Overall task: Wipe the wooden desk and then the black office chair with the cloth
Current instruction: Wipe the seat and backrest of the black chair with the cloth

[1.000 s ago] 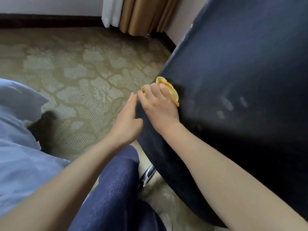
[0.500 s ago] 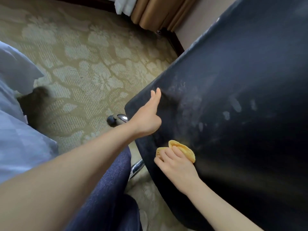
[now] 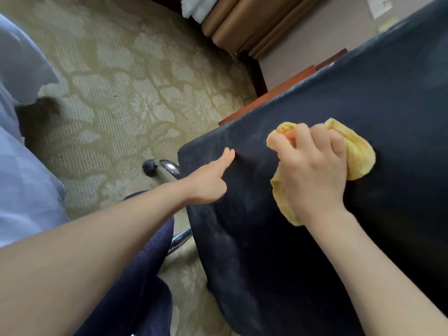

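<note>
The black office chair [image 3: 303, 238] fills the right half of the view, its dark fabric surface tilted toward me. My right hand [image 3: 312, 170] grips a bunched yellow cloth [image 3: 356, 151] and presses it against the upper middle of that surface. My left hand [image 3: 208, 178] holds the chair's left edge, thumb lying along the fabric while the fingers are hidden behind the edge. A strip of the wooden desk [image 3: 269, 98] shows just beyond the chair's top edge.
Patterned beige carpet [image 3: 121, 81] covers the floor at left. A chrome chair leg with a black caster [image 3: 155, 166] sticks out under the seat. Tan curtains [image 3: 254, 23] hang at top centre. My blue-trousered knee [image 3: 135, 263] is below, and pale blue fabric [image 3: 21, 166] lies at far left.
My right hand has moved the cloth from low on the chair surface up and to the right. The left hand stays on the chair's left edge. The view has tilted.
</note>
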Available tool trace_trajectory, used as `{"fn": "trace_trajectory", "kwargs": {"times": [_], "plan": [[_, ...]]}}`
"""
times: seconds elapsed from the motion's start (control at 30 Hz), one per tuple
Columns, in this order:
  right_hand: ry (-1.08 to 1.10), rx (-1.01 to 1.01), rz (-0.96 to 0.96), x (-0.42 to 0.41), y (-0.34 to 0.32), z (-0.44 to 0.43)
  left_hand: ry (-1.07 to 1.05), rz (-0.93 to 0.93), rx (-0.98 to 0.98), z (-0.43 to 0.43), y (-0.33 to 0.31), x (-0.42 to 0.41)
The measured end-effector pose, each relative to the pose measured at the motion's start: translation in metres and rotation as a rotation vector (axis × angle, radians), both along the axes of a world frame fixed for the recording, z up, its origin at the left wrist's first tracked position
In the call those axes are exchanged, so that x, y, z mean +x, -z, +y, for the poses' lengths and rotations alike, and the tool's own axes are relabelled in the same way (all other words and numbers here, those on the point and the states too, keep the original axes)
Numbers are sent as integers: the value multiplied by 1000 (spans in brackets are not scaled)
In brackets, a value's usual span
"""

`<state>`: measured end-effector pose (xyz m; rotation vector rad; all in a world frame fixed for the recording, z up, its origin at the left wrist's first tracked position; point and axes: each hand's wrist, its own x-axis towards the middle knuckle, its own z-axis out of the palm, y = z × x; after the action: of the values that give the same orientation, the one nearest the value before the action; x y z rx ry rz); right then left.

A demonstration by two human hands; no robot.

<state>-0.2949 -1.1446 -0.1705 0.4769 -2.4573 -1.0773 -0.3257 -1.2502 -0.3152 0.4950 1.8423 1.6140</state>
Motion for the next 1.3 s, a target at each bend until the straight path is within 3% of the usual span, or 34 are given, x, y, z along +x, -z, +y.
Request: {"fn": "trace_trajectory", "kwargs": {"times": [0.2,0.33,0.53,0.8,1.0,1.17,1.3], "plan": [[160,-17,-100,-83,30,-27,-112,-63,81,4,10,-1],[154,-106,-245,-101,95,-29,-327,-48,-58,-3,29,-16],[127,-82,-526,-78,163,-16,-451,-104,-231,-15,45,-36],[110,-37,-730,-26,164,-1,-328,-76,-423,-10,45,-18],[75,26,-841,56,138,23,-288,-41,-154,2,17,-3],[-37,74,-722,109,99,51,-87,-65,17,9,-6,6],[-33,30,-495,114,60,55,-108,-151,38,16,-8,16]]}}
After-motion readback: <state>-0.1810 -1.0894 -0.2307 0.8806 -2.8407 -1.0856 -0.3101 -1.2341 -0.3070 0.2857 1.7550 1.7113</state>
